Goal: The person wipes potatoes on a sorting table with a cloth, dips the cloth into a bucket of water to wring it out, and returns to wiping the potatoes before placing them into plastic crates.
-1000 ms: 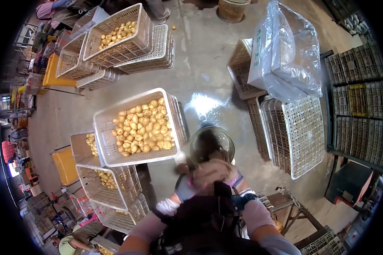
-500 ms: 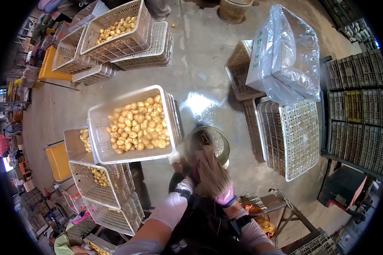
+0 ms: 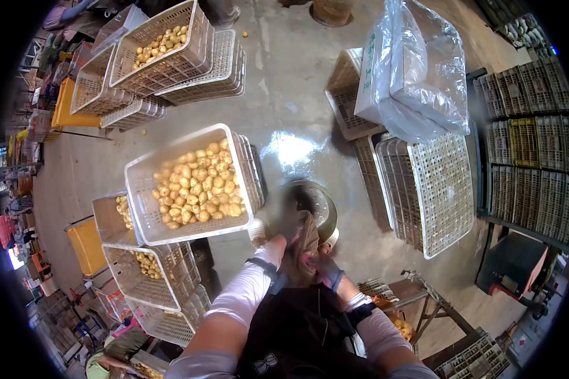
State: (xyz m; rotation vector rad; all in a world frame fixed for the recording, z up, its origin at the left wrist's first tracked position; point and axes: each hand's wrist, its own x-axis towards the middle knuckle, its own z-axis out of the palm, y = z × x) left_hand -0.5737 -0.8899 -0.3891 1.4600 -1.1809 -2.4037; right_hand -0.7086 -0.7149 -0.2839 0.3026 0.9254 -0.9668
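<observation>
A bunched brown cloth (image 3: 306, 247) hangs between my hands, its far end over a round bucket (image 3: 333, 211) on the floor at my feet. My left hand (image 3: 289, 245), partly blurred, is closed on the cloth's left side. In a pinkish glove, my right hand (image 3: 322, 268) is closed on its right side, nearer my body. Dark, blurred contents show inside the bucket, and I cannot make out what they are. To the left of the bucket, a pale plastic crate (image 3: 133, 202) holds many potatoes (image 3: 199, 186).
More potato crates stand at lower left (image 3: 136, 252) and upper left (image 3: 193, 50). At right, a box under clear plastic (image 3: 401, 82) sits by stacked crates (image 3: 446, 196). A metal frame (image 3: 433, 297) is at lower right. People are partly visible at the left edges.
The brown cloth was spread wide towards my right hand and is now narrower and bunched. My right hand has moved left and slightly up. The whole view has shifted a little.
</observation>
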